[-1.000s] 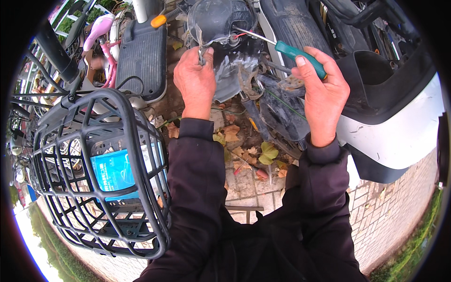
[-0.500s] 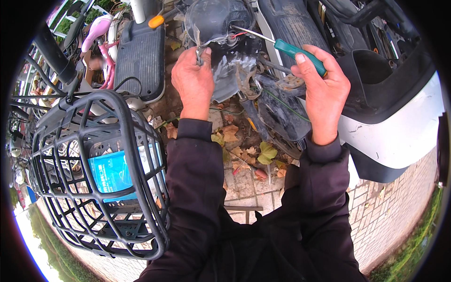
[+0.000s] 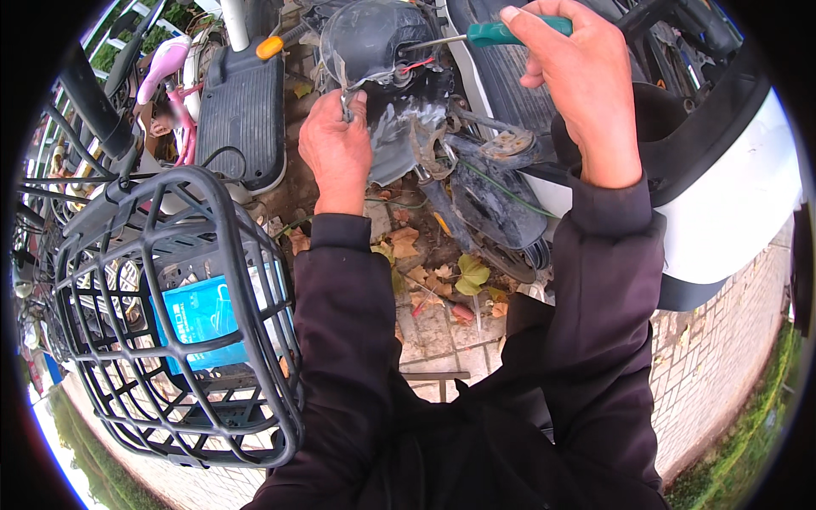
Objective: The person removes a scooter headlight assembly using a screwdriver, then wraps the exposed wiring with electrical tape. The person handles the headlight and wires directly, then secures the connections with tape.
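My right hand (image 3: 591,85) grips a green-handled screwdriver (image 3: 510,33), its shaft pointing left into the opening of a dark, rounded, dusty housing (image 3: 357,38), where a short red wire (image 3: 416,65) shows. My left hand (image 3: 336,149) has its fingers closed on a small grey metal piece (image 3: 344,104) at the lower left edge of that housing. Torn dark plastic with whitish smears (image 3: 391,144) hangs below it. To the right are dirty metal brackets (image 3: 510,140) and a black dusty part (image 3: 497,204) with a green wire across it.
A black wire basket (image 3: 191,348) holding a blue package (image 3: 204,314) stands at left, below a ridged footboard (image 3: 238,119) and a pink bicycle part (image 3: 166,59). A white-and-black scooter body (image 3: 727,195) is at right. Dry leaves (image 3: 404,242) lie on paving (image 3: 705,365).
My right hand and screwdriver have moved up, the handle now more level. My left hand stays on the metal piece, shifted slightly left in view.
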Demonstrator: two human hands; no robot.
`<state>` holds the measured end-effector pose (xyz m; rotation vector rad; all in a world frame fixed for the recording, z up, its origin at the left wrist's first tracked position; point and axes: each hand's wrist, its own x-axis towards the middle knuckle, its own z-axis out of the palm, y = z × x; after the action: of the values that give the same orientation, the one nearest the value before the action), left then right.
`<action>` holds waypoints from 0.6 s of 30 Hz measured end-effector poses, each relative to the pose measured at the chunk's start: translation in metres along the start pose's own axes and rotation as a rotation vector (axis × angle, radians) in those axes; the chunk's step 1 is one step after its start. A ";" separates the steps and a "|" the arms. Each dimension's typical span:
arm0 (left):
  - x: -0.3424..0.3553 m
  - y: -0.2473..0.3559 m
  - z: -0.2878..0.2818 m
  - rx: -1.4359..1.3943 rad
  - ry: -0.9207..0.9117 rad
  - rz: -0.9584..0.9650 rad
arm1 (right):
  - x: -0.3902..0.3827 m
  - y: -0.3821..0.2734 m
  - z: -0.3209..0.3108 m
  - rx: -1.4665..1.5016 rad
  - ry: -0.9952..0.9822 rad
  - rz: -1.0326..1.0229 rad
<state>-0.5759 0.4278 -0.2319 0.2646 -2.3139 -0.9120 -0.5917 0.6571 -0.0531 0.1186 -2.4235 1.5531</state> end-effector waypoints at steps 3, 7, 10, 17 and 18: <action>0.000 0.000 0.000 -0.031 0.014 0.005 | -0.001 -0.010 -0.002 -0.175 -0.041 0.032; 0.000 0.000 0.000 -0.051 -0.010 -0.016 | 0.005 0.000 0.008 -0.209 0.069 -0.510; 0.000 0.001 0.000 -0.044 -0.023 -0.029 | 0.002 0.011 0.008 -0.063 -0.021 -0.159; 0.001 0.000 0.002 -0.046 -0.009 -0.016 | 0.000 0.011 0.007 -0.044 0.038 -0.009; 0.000 0.000 0.002 -0.048 -0.010 -0.020 | -0.001 0.011 0.008 -0.012 0.032 -0.067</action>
<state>-0.5773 0.4289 -0.2324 0.2632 -2.2988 -0.9799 -0.5943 0.6548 -0.0659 0.1694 -2.3785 1.5000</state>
